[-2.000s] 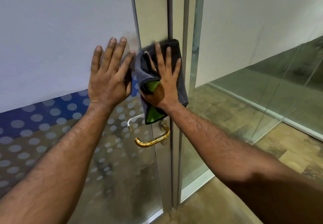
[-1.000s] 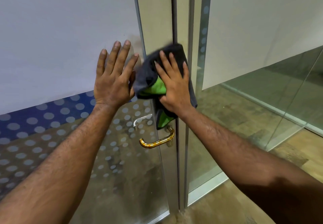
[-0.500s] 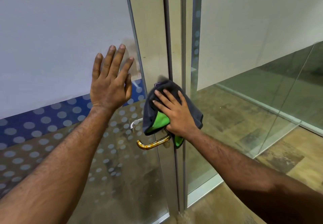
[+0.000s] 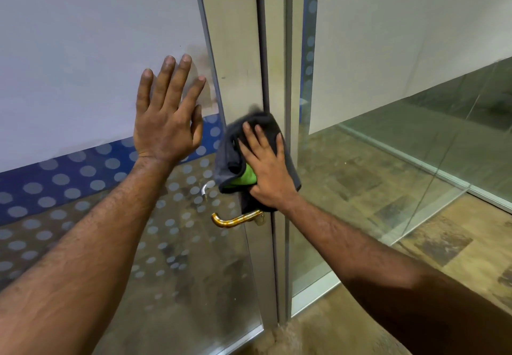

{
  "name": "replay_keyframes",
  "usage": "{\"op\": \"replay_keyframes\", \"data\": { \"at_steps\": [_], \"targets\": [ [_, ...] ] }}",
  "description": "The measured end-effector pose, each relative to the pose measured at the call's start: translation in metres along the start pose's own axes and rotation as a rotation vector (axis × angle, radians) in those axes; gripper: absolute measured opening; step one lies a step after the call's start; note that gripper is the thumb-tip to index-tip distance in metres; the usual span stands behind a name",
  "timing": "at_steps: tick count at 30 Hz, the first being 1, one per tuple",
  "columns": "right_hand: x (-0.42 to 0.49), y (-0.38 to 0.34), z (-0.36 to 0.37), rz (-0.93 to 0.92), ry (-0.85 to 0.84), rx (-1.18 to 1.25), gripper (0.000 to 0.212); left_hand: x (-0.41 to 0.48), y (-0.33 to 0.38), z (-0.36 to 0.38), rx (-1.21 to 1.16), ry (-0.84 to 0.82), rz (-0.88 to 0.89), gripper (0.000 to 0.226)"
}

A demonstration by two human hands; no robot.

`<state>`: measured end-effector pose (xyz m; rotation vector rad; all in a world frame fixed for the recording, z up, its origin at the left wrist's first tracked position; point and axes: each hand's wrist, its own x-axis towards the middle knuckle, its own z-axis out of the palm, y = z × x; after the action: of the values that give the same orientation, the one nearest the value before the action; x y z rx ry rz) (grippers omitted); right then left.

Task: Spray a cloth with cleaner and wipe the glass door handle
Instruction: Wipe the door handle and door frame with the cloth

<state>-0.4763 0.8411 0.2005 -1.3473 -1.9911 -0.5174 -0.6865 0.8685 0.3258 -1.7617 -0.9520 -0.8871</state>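
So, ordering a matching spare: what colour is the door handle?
The handle is shiny gold, clearest in the head view.

Left hand [image 4: 166,121]: raised, flat, fingers spread
Right hand [image 4: 266,171]: lower, flat, fingers extended
Arms: both outstretched

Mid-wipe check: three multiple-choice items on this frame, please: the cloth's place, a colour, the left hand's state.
1. Where is the cloth relative to the gold handle?
A. mostly above it, on the door edge
B. wrapped round it
C. on the floor
2. Colour inside the cloth's fold?
A. red
B. green
C. white
3. The left hand is:
A. flat on the frosted glass
B. gripping the handle
C. holding a bottle
1 A: the right hand presses it above the handle.
2 B: green shows in the fold.
3 A: its fingers lie straight on the glass.
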Motion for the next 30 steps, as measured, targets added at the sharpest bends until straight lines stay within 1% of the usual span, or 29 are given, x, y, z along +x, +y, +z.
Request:
{"op": "replay_keyframes", "data": {
  "at_steps": [2,5,9,12,14,16,19,21,23,25,28,30],
  "targets": [
    [-0.030,0.006,0.018,0.002,-0.059,0.033,0.098,0.000,0.000,0.000,0.003,0.001,0.000,0.050],
    [-0.044,0.014,0.024,0.014,-0.067,0.069,0.094,0.002,0.001,-0.001,0.016,0.012,0.003,0.050],
    [-0.012,0.008,0.000,0.043,0.012,0.201,0.090,0.000,0.000,0.000,0.017,0.010,0.003,0.050],
    [0.019,0.001,-0.021,0.078,0.087,0.296,0.094,0.000,0.001,0.000,0.012,0.006,0.003,0.050],
    [0.031,-0.002,-0.028,0.079,0.096,0.297,0.096,0.000,0.001,0.001,0.008,0.006,0.000,0.049],
    [0.030,-0.003,-0.028,0.027,0.044,0.238,0.096,0.000,0.001,0.001,0.005,0.006,-0.005,0.049],
    [0.005,0.004,-0.020,-0.110,-0.088,0.111,0.092,0.001,0.000,0.001,0.007,0.006,-0.003,0.050],
    [-0.014,0.014,-0.018,-0.128,-0.153,0.064,0.090,0.001,0.000,0.001,0.004,0.002,-0.006,0.050],
    [-0.021,0.021,-0.021,-0.074,-0.148,0.044,0.089,0.002,0.000,0.001,0.010,0.008,-0.006,0.050],
    [-0.016,0.019,-0.025,-0.015,-0.108,0.042,0.087,0.001,0.000,0.001,0.014,0.016,-0.002,0.050],
    [0.008,0.004,-0.033,0.065,-0.031,0.179,0.086,0.000,0.000,0.002,0.014,0.020,0.002,0.050],
    [0.020,-0.005,-0.036,0.094,-0.012,0.233,0.084,0.000,0.000,0.003,0.017,0.022,0.005,0.050]
  ]
}}
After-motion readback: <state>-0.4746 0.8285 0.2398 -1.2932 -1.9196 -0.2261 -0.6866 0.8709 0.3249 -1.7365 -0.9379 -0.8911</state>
